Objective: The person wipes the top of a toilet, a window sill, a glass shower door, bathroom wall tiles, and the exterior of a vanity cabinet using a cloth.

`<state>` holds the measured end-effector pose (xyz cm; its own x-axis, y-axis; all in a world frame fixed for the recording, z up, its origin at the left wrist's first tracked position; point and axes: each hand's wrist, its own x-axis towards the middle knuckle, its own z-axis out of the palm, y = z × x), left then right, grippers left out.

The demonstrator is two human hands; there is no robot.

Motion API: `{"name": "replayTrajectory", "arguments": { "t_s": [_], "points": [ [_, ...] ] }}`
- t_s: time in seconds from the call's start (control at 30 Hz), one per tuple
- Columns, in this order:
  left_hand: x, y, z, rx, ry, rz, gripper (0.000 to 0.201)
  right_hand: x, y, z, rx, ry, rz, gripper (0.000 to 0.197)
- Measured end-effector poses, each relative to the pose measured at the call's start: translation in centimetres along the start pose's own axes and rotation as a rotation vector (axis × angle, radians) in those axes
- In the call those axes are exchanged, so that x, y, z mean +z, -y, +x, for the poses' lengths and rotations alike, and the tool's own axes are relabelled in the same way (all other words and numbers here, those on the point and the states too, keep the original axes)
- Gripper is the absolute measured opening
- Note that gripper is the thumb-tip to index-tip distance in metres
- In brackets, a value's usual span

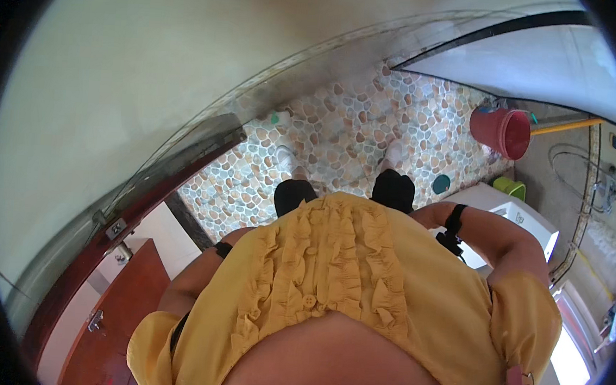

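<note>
As the head camera looks down over the wearer's own front, it's the yellow blouse (444,278) that fills the lower middle, ruffles running either side of a buttoned strip. And here are the arms, both bent, elbows out, coming in toward the body! Over on the left, a black wristband (223,249) shows, and past it just a sliver of the left hand (240,235) before the cloth covers the rest; its grip I cannot tell. Across to the right, a bulkier black strap (453,226) sits on the wrist, the right hand (428,213) mostly tucked from sight behind the blouse too, its grip just as impossible to read. So the blouse, right between the two, is the nearest thing to both hands. Ahead of it, two black-covered knees (393,190) poke out, with pale shoes (284,157) beyond on the pebble-patterned floor (347,124). Out to the right we have a red bucket (488,128), a yellow pole (566,127) beside it, a bright green container (509,188) and a dark green disc (441,184) on the floor. Lower left, a red-brown door (123,312) with a metal latch (95,320); lower right, a pink clip (515,384) on the sleeve!
</note>
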<state>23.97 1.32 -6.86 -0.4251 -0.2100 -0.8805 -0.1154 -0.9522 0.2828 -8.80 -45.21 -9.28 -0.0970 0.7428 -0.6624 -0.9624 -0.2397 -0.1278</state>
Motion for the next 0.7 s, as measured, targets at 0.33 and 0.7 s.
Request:
{"name": "replayTrajectory", "arguments": {
  "t_s": [0.33, 0.7],
  "points": [
    [-7.9, -12.7, 11.4, 0.125, -0.459, -0.463, 0.037, -11.6, -2.0, 12.5, -0.117, -0.238, -0.836, 0.029],
    [-11.4, -11.1, 37.9, 0.309, -1.120, -1.300, 0.040, -15.9, -1.5, 36.8, -0.287, -0.584, -0.628, 0.028]
  ]
}}
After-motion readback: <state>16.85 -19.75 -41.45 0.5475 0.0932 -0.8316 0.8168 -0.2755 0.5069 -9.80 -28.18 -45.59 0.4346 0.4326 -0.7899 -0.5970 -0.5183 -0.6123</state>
